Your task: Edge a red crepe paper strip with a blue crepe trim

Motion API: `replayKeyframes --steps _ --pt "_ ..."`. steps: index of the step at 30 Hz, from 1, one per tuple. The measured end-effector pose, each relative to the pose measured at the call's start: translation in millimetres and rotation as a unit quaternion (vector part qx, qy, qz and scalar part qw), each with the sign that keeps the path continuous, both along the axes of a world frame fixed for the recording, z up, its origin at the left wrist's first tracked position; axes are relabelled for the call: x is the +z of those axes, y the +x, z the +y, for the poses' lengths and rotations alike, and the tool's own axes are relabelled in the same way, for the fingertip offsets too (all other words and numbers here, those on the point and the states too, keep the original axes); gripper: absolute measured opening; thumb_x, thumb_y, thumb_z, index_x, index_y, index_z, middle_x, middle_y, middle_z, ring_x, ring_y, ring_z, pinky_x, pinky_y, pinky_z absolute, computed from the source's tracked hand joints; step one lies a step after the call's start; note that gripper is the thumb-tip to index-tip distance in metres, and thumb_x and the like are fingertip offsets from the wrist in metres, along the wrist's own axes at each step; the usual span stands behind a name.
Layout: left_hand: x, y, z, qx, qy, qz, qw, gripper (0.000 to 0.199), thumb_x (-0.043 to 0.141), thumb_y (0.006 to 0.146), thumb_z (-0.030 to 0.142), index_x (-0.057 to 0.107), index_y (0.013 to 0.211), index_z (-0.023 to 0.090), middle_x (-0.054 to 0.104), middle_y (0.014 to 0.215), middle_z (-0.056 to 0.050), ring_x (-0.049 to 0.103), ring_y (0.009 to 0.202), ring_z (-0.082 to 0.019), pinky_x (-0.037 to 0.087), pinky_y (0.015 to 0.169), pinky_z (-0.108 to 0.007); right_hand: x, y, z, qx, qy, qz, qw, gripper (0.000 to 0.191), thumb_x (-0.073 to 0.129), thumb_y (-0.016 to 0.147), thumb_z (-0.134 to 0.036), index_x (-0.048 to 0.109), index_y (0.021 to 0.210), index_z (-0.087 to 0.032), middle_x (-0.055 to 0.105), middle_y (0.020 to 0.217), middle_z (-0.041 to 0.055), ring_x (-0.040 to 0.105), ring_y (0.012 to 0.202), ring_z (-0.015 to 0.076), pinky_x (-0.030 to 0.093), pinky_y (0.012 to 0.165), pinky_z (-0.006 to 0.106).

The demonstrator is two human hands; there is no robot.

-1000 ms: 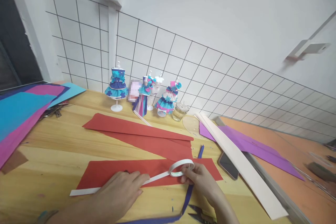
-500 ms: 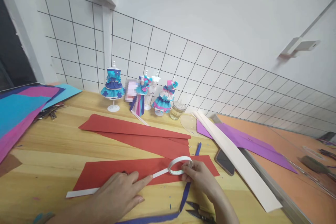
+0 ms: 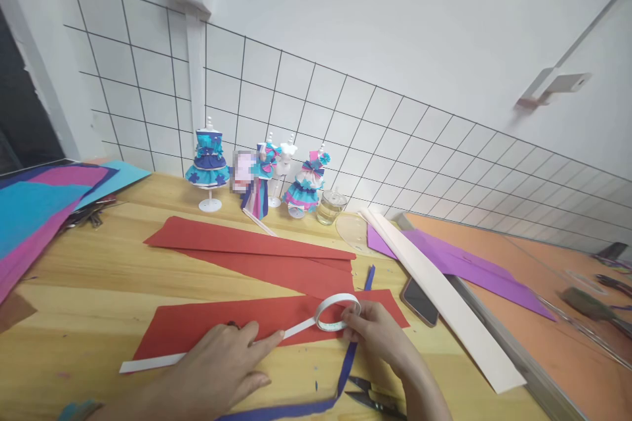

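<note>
A red strip (image 3: 197, 322) lies flat near the front of the table, with white tape (image 3: 151, 363) running along its front edge. My left hand (image 3: 227, 355) rests over it, fingers apart, its index fingertip pressing on the tape. The tape leads right to a white roll (image 3: 320, 306) standing on edge above the strip. My right hand (image 3: 372, 329) pinches the right side of this roll between thumb and fingers. Behind lies another red piece (image 3: 247, 251), folded over. Part of the tape is hidden under my left hand.
Small dress forms (image 3: 209, 161) and a glass jar (image 3: 331, 205) stand at the back. Dark snips (image 3: 368, 398) and a blue strip (image 3: 345, 368) lie in front. A phone (image 3: 419, 301), a pale strip (image 3: 444, 302) and purple sheets (image 3: 474, 270) are at the right; coloured sheets (image 3: 39, 210) are left.
The whole view has shifted slightly, so things appear a little further left. Both hands keep practically the same pose on the tape and roll.
</note>
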State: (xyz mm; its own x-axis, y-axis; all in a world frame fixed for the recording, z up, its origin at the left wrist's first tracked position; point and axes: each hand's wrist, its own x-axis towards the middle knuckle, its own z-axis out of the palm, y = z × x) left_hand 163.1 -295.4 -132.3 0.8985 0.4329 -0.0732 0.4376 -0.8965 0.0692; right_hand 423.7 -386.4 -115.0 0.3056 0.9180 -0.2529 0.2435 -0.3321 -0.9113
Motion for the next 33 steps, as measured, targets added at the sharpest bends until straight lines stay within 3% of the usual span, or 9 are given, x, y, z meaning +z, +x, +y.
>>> replayKeyframes --steps 8,17,33 --pt "0.8 4 -1 0.005 -0.007 0.011 1.000 0.056 0.044 0.083 0.054 0.033 0.135 0.034 0.060 0.100 -0.009 0.059 0.074 -0.027 0.046 0.063 -0.039 -4.6 6 0 0.007 -0.001 -0.013 1.000 0.020 0.054 0.074 -0.033 0.052 0.060 -0.019 0.060 0.054 -0.0007 0.055 0.056 0.0150 0.042 0.060 0.027" --pt "-10.2 8 0 0.019 -0.005 0.027 0.999 0.066 0.048 0.076 0.063 0.034 0.134 0.035 0.058 0.102 -0.011 0.060 0.075 -0.027 0.046 0.066 -0.038 -0.5 5 -1 -0.003 -0.018 -0.032 0.999 0.019 0.053 0.073 -0.032 0.051 0.058 -0.019 0.060 0.053 -0.0009 0.054 0.055 0.0146 0.041 0.058 0.026" --pt "-1.0 18 -5 0.035 -0.011 0.069 0.997 0.071 0.053 0.071 0.063 0.034 0.134 0.036 0.058 0.095 -0.013 0.060 0.072 -0.030 0.044 0.060 -0.039 -2.3 10 -2 -0.008 -0.037 -0.057 0.998 0.017 0.050 0.072 -0.030 0.052 0.059 -0.019 0.061 0.053 0.0005 0.055 0.055 0.0159 0.042 0.057 0.028"
